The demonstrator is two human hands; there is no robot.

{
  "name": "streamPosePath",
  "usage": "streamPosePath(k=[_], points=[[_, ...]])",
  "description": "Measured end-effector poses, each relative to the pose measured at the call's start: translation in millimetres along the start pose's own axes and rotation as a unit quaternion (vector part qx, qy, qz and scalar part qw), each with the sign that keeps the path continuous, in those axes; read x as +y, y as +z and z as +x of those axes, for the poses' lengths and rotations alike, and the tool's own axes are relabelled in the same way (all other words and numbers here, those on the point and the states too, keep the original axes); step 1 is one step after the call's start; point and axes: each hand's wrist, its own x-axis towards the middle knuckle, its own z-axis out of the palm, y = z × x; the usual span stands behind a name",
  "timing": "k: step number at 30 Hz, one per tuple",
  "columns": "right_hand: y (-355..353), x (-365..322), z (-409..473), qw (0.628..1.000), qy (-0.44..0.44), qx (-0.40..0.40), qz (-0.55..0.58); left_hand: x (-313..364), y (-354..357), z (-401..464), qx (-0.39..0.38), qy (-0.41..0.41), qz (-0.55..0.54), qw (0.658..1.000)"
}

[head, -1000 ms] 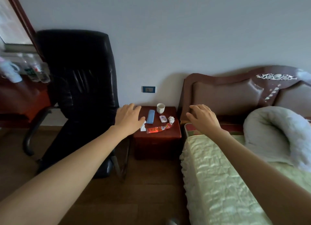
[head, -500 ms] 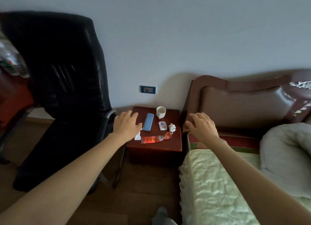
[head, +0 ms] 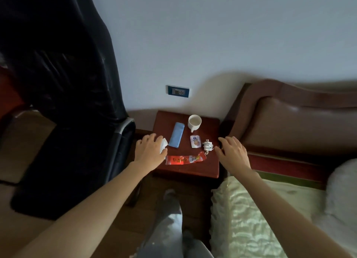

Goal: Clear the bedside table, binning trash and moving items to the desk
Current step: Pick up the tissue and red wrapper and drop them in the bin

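Both hands have advanced since the earlier frame and now sit over the front edge of the bedside table (head: 208,169); the view has tilted down, so a trouser leg (head: 170,225) now shows below. Black chair (head: 63,95) stands left of the table, bed (head: 257,215) with brown headboard (head: 301,120) to its right, wall socket (head: 178,91) above.

Left hand (head: 149,151) hangs at the table's left front corner, fingers loosely spread, over a crumpled white tissue (head: 163,145); contact cannot be confirmed. Right hand (head: 231,154) hovers at the right edge, fingers spread, holding nothing.

On the table: white mug (head: 194,122) at the back; blue case (head: 176,135) left of it; red wrapper (head: 184,159) along the front; small white sachet (head: 195,141) at centre; coiled white cable (head: 207,146) just beside the sachet, near the right hand.
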Motion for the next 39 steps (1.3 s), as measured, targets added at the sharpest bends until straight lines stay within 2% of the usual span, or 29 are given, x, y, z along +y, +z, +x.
streamPosePath(k=[6,10,19,29,39], points=[[54.4,-13.3,44.4,0.998,0.038,-0.041,0.013,-25.0,40.8,51.6,-0.058,-0.001,-0.002,0.998],[86.7,-17.6,65.9,0.998,0.048,-0.041,0.026,-38.0,71.7,80.9,-0.082,0.000,-0.012,0.997],[174.8,6.4,99.4,0.994,0.055,-0.094,0.019,-51.5,168.4,131.9,-0.123,-0.046,-0.047,0.990],[255.4,29.0,109.9,0.994,0.016,-0.104,0.015,-59.2,259.6,159.9,-0.116,-0.074,-0.086,0.987],[286.7,39.7,105.9,0.997,-0.006,-0.072,0.035,-56.8,292.0,163.3,-0.025,-0.130,-0.166,0.977]])
